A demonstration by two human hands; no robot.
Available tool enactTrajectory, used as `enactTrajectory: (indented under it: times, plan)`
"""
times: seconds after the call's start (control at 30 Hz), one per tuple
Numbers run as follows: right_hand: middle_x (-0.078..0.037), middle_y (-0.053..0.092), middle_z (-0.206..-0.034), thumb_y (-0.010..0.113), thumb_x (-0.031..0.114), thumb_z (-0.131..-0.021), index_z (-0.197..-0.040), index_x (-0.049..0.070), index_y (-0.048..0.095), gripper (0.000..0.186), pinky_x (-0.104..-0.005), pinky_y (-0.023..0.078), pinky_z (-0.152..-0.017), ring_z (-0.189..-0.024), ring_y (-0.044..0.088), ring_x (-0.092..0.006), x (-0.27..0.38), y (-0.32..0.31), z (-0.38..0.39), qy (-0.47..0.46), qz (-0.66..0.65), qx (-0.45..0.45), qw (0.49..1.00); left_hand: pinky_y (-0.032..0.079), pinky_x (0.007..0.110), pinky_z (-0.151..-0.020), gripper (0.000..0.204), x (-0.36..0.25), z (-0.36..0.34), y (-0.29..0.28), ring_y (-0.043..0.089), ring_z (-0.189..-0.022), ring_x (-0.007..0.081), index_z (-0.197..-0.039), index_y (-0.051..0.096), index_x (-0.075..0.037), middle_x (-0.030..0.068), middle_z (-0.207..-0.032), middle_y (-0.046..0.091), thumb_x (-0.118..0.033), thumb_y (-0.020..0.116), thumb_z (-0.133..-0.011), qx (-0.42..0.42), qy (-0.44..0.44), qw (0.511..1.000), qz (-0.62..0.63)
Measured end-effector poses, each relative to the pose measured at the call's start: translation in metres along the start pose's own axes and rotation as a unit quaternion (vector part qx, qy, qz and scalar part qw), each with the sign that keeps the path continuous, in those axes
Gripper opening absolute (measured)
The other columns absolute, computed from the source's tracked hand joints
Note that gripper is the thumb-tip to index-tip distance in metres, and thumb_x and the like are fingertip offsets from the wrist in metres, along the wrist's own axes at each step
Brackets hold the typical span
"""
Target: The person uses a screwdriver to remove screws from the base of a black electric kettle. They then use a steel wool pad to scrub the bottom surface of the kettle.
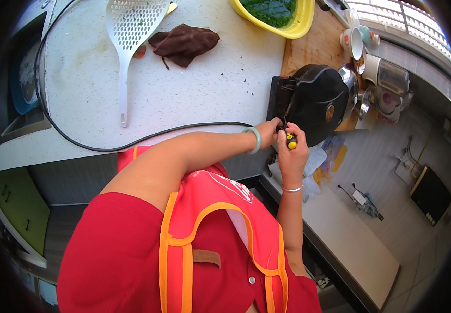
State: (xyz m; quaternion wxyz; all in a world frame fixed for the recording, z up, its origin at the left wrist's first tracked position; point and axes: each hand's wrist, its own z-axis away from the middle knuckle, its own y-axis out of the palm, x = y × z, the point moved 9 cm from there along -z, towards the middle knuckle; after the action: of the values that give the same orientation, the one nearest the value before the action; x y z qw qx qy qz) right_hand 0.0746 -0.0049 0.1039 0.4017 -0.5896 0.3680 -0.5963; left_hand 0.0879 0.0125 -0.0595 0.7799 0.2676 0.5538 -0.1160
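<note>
A black round-lidded appliance (322, 101), perhaps an electric griddle, stands on its side at the counter's right end. Its gap and hinge side face my hands. In my right hand (295, 156) is a screwdriver (291, 140) with a yellow and black handle, its tip end turned toward the appliance's near edge. My left hand (266, 133) is beside it at the same edge, fingers closed together against the appliance; what they pinch is hidden. A black cord (147, 136) runs from near my left wrist along the counter's front edge.
On the white counter (210, 94) lie a white slotted scoop (123, 68) and a dark brown cloth (186, 44). A yellow basin (302, 21) with greens stands at the back. To the left is a sink (6, 125); bowls (351, 43) and a white appliance (389, 78) stand right.
</note>
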Motion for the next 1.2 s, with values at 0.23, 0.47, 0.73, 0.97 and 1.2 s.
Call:
enactTrajectory:
  times: [0.23,0.47,0.73,0.97,1.2]
  plan:
    - [-0.012,0.06,-0.107,0.056,0.002,-0.085,-0.094,-0.001,0.053,0.01,-0.0267,0.051,-0.08,-0.087,0.058,-0.0135,-0.041,-0.008,0.005,0.104,-0.164,-0.025,0.981,0.047,0.039,-0.065,0.038,0.003,-0.002,-0.001,0.06,-0.071,0.0308,-0.112,0.044,-0.001,0.0146,-0.075,0.06,-0.007,0.058,-0.078,-0.02,-0.008,1.0,-0.002]
    - [-0.012,0.059,-0.109,0.056,-0.001,-0.083,-0.093,-0.001,0.051,0.011,-0.0256,0.049,-0.078,-0.085,0.058,-0.0131,-0.048,-0.01,0.012,0.11,-0.218,-0.02,0.97,0.047,0.039,-0.065,0.036,0.004,-0.003,-0.001,0.06,-0.07,0.0298,-0.111,0.045,-0.001,0.0141,-0.074,0.06,-0.007,0.058,-0.078,-0.014,-0.009,1.0,0.004]
    - [-0.019,0.055,-0.114,0.051,-0.001,-0.086,-0.097,-0.001,0.049,0.011,-0.0349,0.051,-0.084,-0.089,0.062,-0.0243,-0.064,-0.009,0.04,0.204,-0.378,-0.066,0.901,0.049,0.034,-0.07,0.033,0.018,-0.004,-0.008,0.061,-0.078,0.024,-0.114,0.046,0.0,0.0129,-0.084,0.062,-0.009,0.053,-0.083,0.0,-0.092,0.994,0.053]
    - [-0.022,0.054,-0.115,0.051,0.006,-0.088,-0.1,-0.001,0.047,0.014,-0.0378,0.053,-0.082,-0.088,0.063,-0.0292,-0.059,0.0,0.057,0.264,-0.472,-0.135,0.83,0.051,0.03,-0.077,0.024,0.02,0.02,-0.019,0.062,-0.087,0.0174,-0.109,0.053,-0.001,0.0085,-0.095,0.061,-0.016,0.05,-0.091,0.001,-0.205,0.85,0.486]
    - [-0.023,0.055,-0.114,0.049,0.01,-0.089,-0.1,0.0,0.047,0.015,-0.0383,0.053,-0.082,-0.088,0.063,-0.0298,-0.065,0.006,0.061,0.293,-0.528,-0.139,0.784,0.051,0.029,-0.078,0.025,0.035,0.021,-0.03,0.062,-0.088,0.0162,-0.11,0.054,0.0,0.0095,-0.097,0.062,-0.017,0.051,-0.093,0.012,-0.181,0.815,0.55]
